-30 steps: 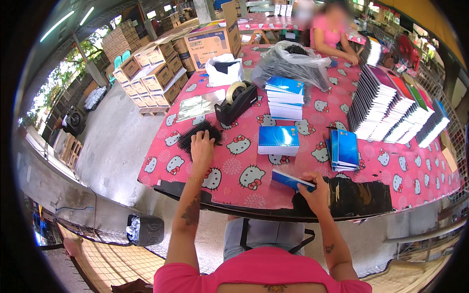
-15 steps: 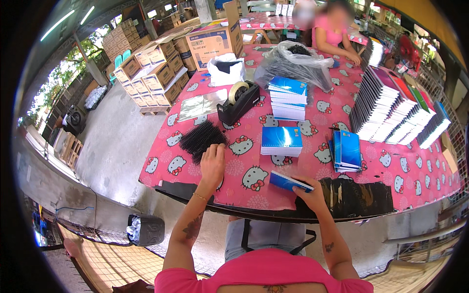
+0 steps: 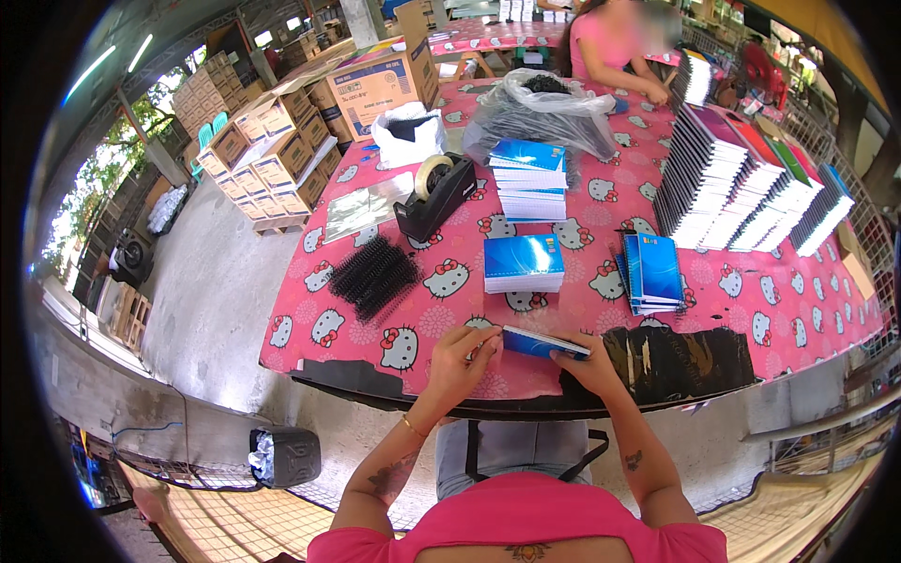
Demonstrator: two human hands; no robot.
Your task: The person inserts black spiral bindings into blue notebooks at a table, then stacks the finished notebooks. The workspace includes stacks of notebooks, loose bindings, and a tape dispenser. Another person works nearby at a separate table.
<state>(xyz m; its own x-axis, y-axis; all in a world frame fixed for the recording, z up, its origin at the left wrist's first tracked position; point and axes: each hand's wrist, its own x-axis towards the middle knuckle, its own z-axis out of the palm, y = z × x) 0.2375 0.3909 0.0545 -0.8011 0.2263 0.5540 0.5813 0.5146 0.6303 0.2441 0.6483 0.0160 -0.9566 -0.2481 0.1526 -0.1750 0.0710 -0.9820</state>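
Note:
My right hand [image 3: 584, 364] grips a small blue-covered notebook [image 3: 533, 343] by its right end, tilted above the near table edge. At the notebook's left end, my left hand [image 3: 465, 361] is closed in a pinch; what its fingers hold, if anything, is too small to make out. Beyond that hand lies a pile of black spiral binding coils [image 3: 374, 277]. A short stack of blue-covered notebooks [image 3: 523, 263] sits just past the held one, with a taller blue stack [image 3: 527, 178] behind. Several bound blue notebooks [image 3: 654, 272] lie to the right.
A black tape dispenser [image 3: 435, 199] stands beside clear plastic sheets [image 3: 368, 208]. Farther back are a white bag [image 3: 409, 134], a plastic bag of black coils [image 3: 540, 114] and cartons [image 3: 380, 94]. Tall notebook stacks [image 3: 699, 183] line the right. A co-worker [image 3: 610, 47] sits across.
My left hand has left the black coil pile and come right and nearer, to the held notebook's left end. My right hand still grips the notebook. The whole view has shifted slightly.

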